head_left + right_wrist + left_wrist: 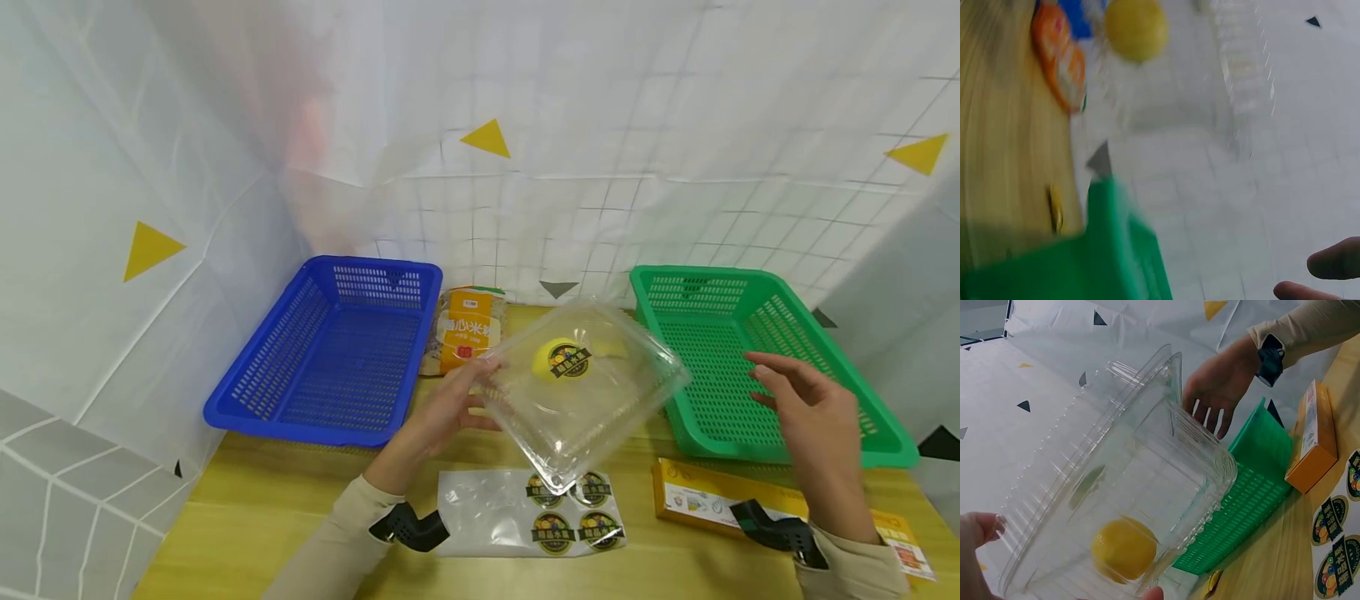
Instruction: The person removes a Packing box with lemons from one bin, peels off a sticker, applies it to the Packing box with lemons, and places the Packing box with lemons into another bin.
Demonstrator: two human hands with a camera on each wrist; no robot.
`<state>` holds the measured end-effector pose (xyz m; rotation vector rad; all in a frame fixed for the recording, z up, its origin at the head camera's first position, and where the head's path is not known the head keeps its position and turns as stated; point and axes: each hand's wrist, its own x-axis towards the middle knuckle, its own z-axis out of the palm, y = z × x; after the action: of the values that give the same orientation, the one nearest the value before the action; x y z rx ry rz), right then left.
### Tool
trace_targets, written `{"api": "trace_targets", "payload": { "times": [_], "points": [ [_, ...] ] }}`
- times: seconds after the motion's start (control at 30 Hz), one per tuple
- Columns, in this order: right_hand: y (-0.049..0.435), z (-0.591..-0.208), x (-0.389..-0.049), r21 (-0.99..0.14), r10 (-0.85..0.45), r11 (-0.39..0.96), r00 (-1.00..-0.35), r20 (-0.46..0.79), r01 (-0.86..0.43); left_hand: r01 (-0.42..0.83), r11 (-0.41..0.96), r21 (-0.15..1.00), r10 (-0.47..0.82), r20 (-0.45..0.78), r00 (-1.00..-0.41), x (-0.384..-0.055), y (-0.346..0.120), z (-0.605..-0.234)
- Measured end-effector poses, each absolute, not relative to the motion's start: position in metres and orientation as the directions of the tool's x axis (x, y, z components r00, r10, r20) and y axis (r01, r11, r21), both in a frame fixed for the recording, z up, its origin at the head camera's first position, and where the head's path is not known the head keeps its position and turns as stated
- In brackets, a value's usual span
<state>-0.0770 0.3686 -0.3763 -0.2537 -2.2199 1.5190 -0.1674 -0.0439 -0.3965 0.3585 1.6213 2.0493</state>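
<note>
My left hand [446,408] grips the left edge of a clear plastic clamshell box [525,400], held tilted above the table. In the left wrist view, a yellow lemon [1124,550] lies inside the box, and the thumb and fingertips show at its edges. A round black fruit label [570,360] sits on the lid. My right hand [813,417] hovers over the green basket [701,375], apart from the box, its fingers loosely bent around nothing. Below the box lies a white sheet of labels [487,512]; several labels remain on its right half.
A blue basket [345,358] stands at the left, with an orange-and-clear food bag [468,333] beside it. A long yellow carton [701,500] lies on the wooden table [247,517] in front of the green basket. White sheeting [405,100] hangs behind.
</note>
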Motion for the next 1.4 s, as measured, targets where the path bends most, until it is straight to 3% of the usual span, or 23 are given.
{"api": "trace_targets", "payload": {
  "times": [0.1, 0.23, 0.5, 0.6, 1.03, 1.4],
  "points": [
    [0.384, -0.384, -0.072, -0.85, 0.504, 0.526, -0.814, 0.288, 0.024, -0.21, -0.165, 0.964, 0.522, -0.095, -0.848, -0.167, -0.042, -0.394],
    [0.4, -0.395, -0.069, -0.807, 0.605, 0.569, -0.746, 0.279, 0.16, -0.206, -0.165, 0.964, 0.525, -0.091, -0.846, -0.167, -0.04, -0.392],
    [0.425, -0.414, -0.068, -0.556, 0.594, 0.779, -0.626, 0.506, 0.29, -0.202, -0.176, 0.963, 0.529, -0.08, -0.845, -0.17, -0.032, -0.389],
    [0.434, -0.421, -0.066, -0.529, 0.597, 0.786, -0.616, 0.514, 0.321, -0.203, -0.179, 0.963, 0.528, -0.08, -0.845, -0.172, -0.027, -0.388],
    [0.452, -0.436, -0.06, -0.616, 0.709, 0.675, -0.59, 0.388, 0.406, -0.187, -0.202, 0.961, 0.559, -0.043, -0.828, -0.18, 0.012, -0.382],
    [0.454, -0.44, -0.06, -0.599, 0.689, 0.686, -0.634, 0.351, 0.414, -0.242, -0.178, 0.954, 0.59, -0.093, -0.802, -0.185, 0.037, -0.387]
  ]
}}
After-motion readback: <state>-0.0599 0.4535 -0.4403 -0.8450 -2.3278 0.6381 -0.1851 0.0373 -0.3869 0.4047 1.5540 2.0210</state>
